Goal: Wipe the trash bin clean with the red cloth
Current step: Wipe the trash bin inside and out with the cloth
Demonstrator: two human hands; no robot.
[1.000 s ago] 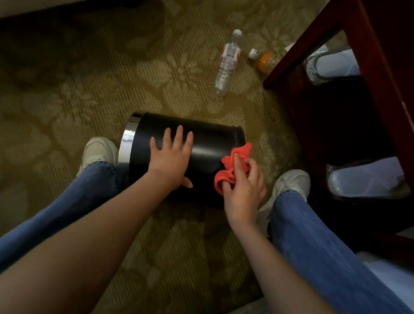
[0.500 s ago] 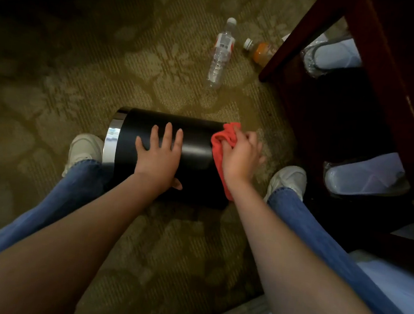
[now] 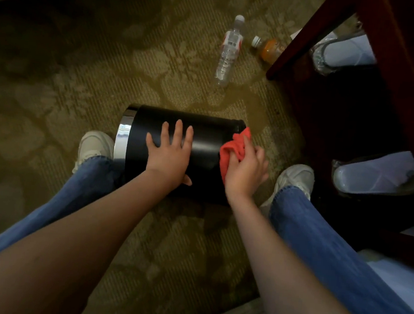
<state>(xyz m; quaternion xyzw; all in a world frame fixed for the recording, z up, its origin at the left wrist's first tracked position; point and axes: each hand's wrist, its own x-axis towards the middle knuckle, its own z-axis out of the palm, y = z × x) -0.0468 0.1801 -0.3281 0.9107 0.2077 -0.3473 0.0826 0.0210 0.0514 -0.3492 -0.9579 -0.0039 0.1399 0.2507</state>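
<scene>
A black trash bin (image 3: pixel 207 137) with a chrome rim at its left end lies on its side on the carpet between my feet. My left hand (image 3: pixel 170 151) rests flat on top of the bin, fingers spread. My right hand (image 3: pixel 246 169) grips the red cloth (image 3: pixel 232 146) and presses it against the bin's right end, near the base. Part of the cloth is hidden under my fingers.
A clear water bottle (image 3: pixel 229 51) and an orange drink bottle (image 3: pixel 269 48) lie on the patterned carpet beyond the bin. Dark red wooden furniture (image 3: pixel 393 73) stands at the right, with plastic-lined bins (image 3: pixel 374 175) under it. My white shoes (image 3: pixel 94 144) flank the bin.
My right hand has moved the cloth over the bin's right end, up toward the top edge and then slightly back down. My left hand has stayed flat on the bin.
</scene>
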